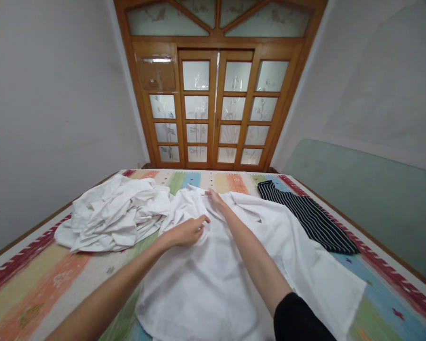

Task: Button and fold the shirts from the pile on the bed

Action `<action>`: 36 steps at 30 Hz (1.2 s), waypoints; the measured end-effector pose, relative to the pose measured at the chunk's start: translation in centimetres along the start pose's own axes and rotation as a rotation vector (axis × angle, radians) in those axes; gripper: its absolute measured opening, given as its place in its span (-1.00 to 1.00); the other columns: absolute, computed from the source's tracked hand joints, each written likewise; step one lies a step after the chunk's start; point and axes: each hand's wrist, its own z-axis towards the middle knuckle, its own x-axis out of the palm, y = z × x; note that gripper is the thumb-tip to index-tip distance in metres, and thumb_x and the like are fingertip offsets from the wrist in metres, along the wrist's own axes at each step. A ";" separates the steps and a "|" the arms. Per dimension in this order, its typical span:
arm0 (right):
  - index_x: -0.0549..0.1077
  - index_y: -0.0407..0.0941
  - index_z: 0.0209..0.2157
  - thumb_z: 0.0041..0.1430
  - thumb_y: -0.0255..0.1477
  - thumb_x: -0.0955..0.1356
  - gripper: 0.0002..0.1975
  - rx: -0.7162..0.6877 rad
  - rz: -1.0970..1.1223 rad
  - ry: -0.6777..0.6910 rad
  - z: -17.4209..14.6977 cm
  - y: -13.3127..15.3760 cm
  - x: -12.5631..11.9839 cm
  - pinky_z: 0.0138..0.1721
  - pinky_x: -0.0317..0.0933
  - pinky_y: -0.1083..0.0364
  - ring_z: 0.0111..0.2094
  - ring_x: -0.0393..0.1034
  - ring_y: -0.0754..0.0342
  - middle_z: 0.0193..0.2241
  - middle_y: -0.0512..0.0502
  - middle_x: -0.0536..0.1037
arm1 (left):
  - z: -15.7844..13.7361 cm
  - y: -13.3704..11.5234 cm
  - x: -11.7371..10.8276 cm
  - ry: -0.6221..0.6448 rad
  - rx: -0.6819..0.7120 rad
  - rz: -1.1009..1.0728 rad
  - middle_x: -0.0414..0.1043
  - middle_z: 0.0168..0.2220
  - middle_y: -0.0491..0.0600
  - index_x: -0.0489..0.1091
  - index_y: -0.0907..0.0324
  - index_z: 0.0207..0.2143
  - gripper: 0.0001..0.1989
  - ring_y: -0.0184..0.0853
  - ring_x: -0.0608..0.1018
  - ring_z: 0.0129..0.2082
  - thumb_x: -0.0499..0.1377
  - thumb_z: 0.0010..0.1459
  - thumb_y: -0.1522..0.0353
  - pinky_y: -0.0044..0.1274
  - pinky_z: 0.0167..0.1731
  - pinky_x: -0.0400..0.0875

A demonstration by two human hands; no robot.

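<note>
While the white garment [206, 284] is lying spread in the middle, seemingly for room, the left hand [189, 232] is pinching its cloth with curled fingers; the right hand [216, 201] is touching its far part, grip unclear; a white pile [117, 213] is lying left, a striped garment [310, 220] right.

A person in front of me stretches both arms forward. The bare left forearm [128, 284] slants inward to a left hand [189, 231] with curled fingers. The right forearm [252, 258], bare below a black sleeve [300, 317], reaches farther, the right hand [216, 201] near the left but apart, its grip unclear.
</note>
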 end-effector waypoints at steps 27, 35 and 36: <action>0.37 -0.17 0.07 0.20 -0.42 0.25 -0.60 0.338 -0.538 -0.282 -4.2 -1.4 -0.7 0.06 0.09 0.03 0.07 0.27 -0.09 0.02 -0.26 0.45 | -4.0 11.1 1.6 -0.341 -0.549 -0.087 0.51 -0.17 0.14 0.42 0.24 -0.31 -0.74 -0.04 0.51 -0.07 0.17 0.03 0.23 -0.34 -0.06 0.33; 0.11 0.10 0.29 0.38 -0.23 0.01 -0.50 0.248 -0.644 -0.011 -5.8 -2.0 0.1 0.24 -0.24 -0.16 0.34 -0.17 -0.11 0.35 -0.04 0.03 | -2.8 7.7 -3.7 -0.526 -0.414 -0.895 0.56 -0.22 0.05 0.36 0.19 -0.14 -0.59 -0.23 0.58 -0.28 0.25 0.01 0.17 -0.45 -0.26 0.47; 0.07 0.11 0.31 0.38 -0.21 0.00 -0.48 0.260 -0.656 0.004 -5.9 -2.0 0.0 0.25 -0.27 -0.17 0.35 -0.20 -0.11 0.36 -0.03 0.00 | -3.0 7.5 -5.4 -0.543 -0.411 -0.813 0.56 -0.24 0.04 0.37 0.19 -0.14 -0.59 -0.22 0.58 -0.29 0.25 0.01 0.16 -0.44 -0.26 0.47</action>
